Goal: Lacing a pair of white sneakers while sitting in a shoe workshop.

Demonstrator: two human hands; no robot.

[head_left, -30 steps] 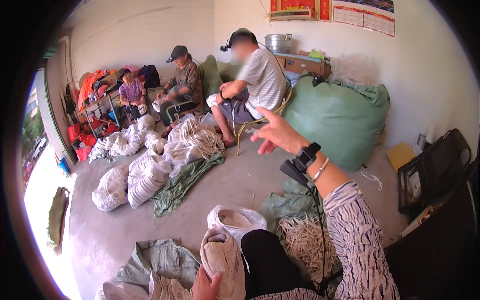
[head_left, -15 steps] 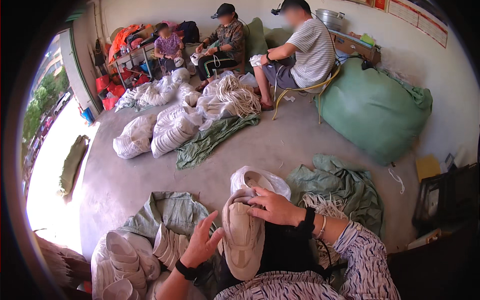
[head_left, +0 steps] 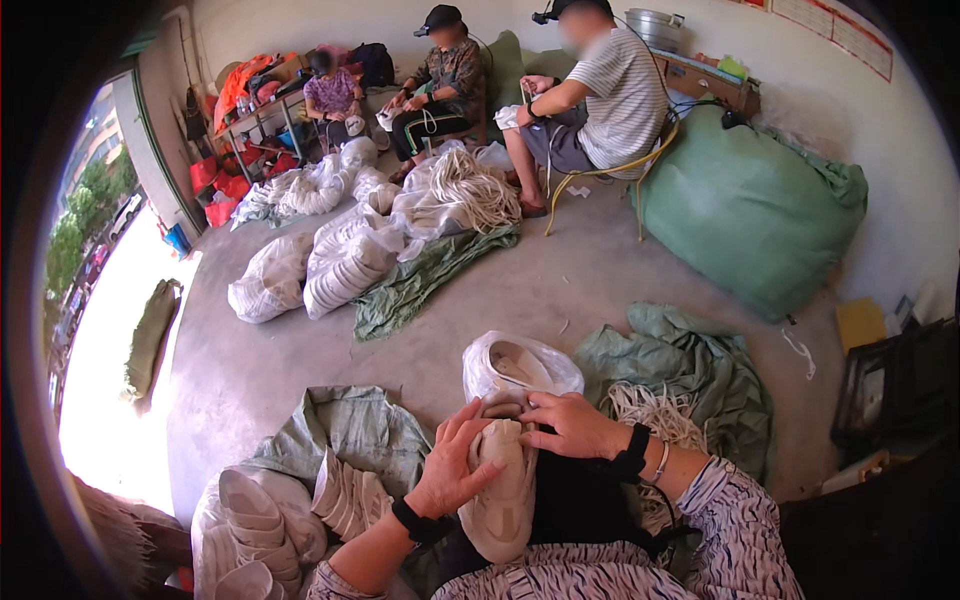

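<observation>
An off-white shoe upper [head_left: 502,515] rests over my lap, toe toward me and collar pointing away. My left hand [head_left: 452,478] is closed on its left side, with the thumb across the front. At the collar, my right hand [head_left: 575,425] grips the right edge, its fingers bent inward. Parts of the collar are hidden by my fingers. Just beyond my hands sits another white shoe upper [head_left: 518,362] in a clear plastic bag.
Nested white uppers [head_left: 255,525] fill a bag at lower left, beside a green woven sack [head_left: 350,425]. White laces [head_left: 655,415] lie on another green sack [head_left: 690,360] to my right. Farther off are bagged uppers [head_left: 345,265], a bulging green sack [head_left: 750,210] and several seated people.
My left hand has come in from the left, where it was open and apart, and now grips the shoe upper. My right hand has moved slightly right and down along the collar.
</observation>
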